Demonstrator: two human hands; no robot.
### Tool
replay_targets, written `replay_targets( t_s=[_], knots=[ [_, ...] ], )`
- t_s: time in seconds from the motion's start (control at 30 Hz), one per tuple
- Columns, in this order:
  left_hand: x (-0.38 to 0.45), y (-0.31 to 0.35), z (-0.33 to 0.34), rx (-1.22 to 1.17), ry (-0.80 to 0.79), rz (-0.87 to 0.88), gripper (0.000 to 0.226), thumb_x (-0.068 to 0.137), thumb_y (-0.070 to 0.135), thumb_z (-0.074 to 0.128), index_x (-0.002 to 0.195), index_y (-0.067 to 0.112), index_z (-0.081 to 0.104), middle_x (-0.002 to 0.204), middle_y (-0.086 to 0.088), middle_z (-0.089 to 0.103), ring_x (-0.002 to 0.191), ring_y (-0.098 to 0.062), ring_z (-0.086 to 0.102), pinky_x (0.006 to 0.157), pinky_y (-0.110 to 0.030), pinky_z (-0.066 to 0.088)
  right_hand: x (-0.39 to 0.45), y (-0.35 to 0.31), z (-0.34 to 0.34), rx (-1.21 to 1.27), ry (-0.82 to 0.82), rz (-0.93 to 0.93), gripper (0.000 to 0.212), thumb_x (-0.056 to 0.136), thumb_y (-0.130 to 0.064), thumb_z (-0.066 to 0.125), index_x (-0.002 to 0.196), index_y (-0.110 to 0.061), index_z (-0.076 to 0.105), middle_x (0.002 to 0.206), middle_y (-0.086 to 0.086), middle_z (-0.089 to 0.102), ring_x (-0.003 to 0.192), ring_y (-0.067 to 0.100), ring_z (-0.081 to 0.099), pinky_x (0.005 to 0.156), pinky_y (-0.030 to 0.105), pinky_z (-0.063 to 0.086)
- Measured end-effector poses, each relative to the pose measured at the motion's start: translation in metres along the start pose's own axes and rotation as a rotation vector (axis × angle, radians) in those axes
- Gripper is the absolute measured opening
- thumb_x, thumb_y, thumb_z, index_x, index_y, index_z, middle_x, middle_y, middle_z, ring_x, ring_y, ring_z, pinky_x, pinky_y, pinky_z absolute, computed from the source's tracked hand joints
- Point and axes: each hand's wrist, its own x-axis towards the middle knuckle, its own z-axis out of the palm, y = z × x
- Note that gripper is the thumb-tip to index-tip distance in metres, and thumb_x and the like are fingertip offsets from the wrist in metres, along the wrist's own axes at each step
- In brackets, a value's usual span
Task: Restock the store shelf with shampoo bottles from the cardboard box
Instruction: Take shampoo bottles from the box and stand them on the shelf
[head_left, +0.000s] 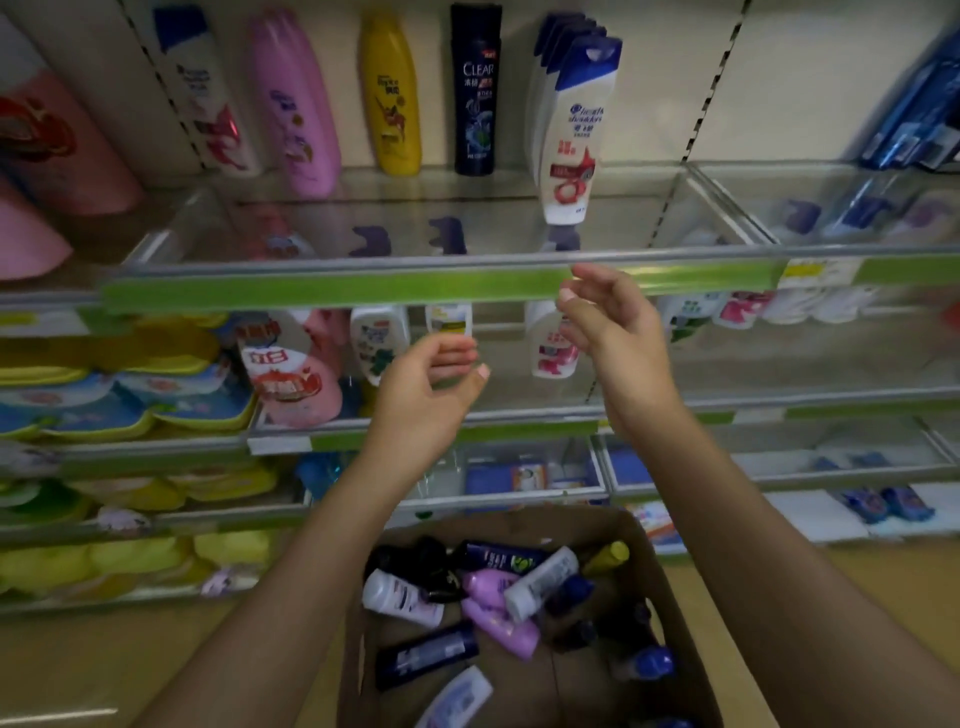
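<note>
Both hands empty, raised between shelf and box.
We see left hand and right hand loosely spread, gripping nothing, near the shelf edge; shampoo bottles lie jumbled in the cardboard box below, within easy reach.

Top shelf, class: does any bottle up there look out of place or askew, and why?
Yes. The front white shampoo bottle with the blue cap, in the row right of the dark Clear bottle, sits well forward of the other single bottles and leans. The pink bottle leans too, though wide-angle distortion may exaggerate it.
</note>
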Motion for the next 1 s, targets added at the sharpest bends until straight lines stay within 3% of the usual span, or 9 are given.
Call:
replay_targets(
  t_s=[0.1,0.33,0.53,0.67,0.8,0.9,1.0],
  knots=[
    [-0.032,-0.018,-0.016,0.018,-0.024,-0.053,0.022,0.086,0.010,0.067,0.106,0.016,0.060,0.103,0.002,0.066,0.097,-0.011,0.064,0.085,-0.019,0.052,-0.035,0.021,0.008,0.012,0.001,0.068,0.021,0.091,-0.007,0.063,0.107,-0.020,0.062,0.100,-0.002,0.065,0.098,0.015,0.063,0.091,0.034,0.052],
    [-0.100,-0.089,-0.045,0.061,0.004,-0.223,0.019,0.086,0.008,0.066,0.104,0.013,0.061,0.097,0.004,0.065,0.090,-0.006,0.061,0.077,-0.011,0.047,-0.108,0.081,0.019,-0.065,-0.043,0.278,0.020,0.092,-0.008,0.061,0.106,-0.022,0.063,0.103,-0.001,0.066,0.099,0.014,0.064,0.089,0.033,0.054],
    [-0.158,-0.175,-0.061,0.070,0.095,-0.494,0.018,0.084,0.002,0.066,0.098,0.014,0.063,0.093,0.000,0.067,0.090,-0.012,0.062,0.082,-0.022,0.046,-0.152,0.156,0.019,-0.140,-0.088,0.489,0.021,0.092,-0.004,0.059,0.112,-0.011,0.062,0.100,0.001,0.066,0.100,0.018,0.061,0.089,0.034,0.051],
    [-0.190,-0.224,-0.062,0.082,0.127,-0.682,0.016,0.084,0.005,0.066,0.098,0.013,0.066,0.092,-0.002,0.068,0.088,-0.014,0.063,0.081,-0.024,0.047,-0.169,0.207,0.016,-0.191,-0.096,0.660,0.022,0.092,0.000,0.056,0.113,-0.007,0.061,0.104,0.008,0.064,0.095,0.021,0.061,0.066,0.020,0.054],
    [-0.211,-0.260,-0.055,0.112,0.135,-0.786,0.018,0.084,0.001,0.065,0.096,0.015,0.065,0.087,0.002,0.066,0.087,-0.014,0.062,0.076,-0.016,0.046,-0.186,0.268,0.011,-0.283,-0.072,0.807,0.015,0.092,0.001,0.057,0.104,-0.005,0.062,0.099,0.012,0.063,0.091,0.021,0.060,0.083,0.032,0.051],
    [-0.221,-0.285,-0.041,0.133,0.104,-0.859,0.018,0.084,0.005,0.066,0.097,0.016,0.066,0.094,-0.001,0.068,0.092,-0.015,0.063,0.077,-0.018,0.046,-0.199,0.309,0.005,-0.361,-0.034,0.913,0.021,0.092,0.002,0.056,0.111,0.004,0.062,0.080,0.002,0.059,0.073,0.015,0.054,0.073,0.029,0.048],
    [-0.225,-0.304,-0.024,0.172,0.031,-0.936,0.019,0.086,0.012,0.066,0.105,0.014,0.067,0.102,0.000,0.066,0.096,-0.013,0.061,0.072,-0.014,0.044,-0.212,0.345,-0.004,-0.405,-0.028,1.034,0.022,0.092,0.001,0.054,0.112,-0.003,0.062,0.084,0.004,0.057,0.087,0.023,0.054,0.082,0.042,0.051]
  ],
)
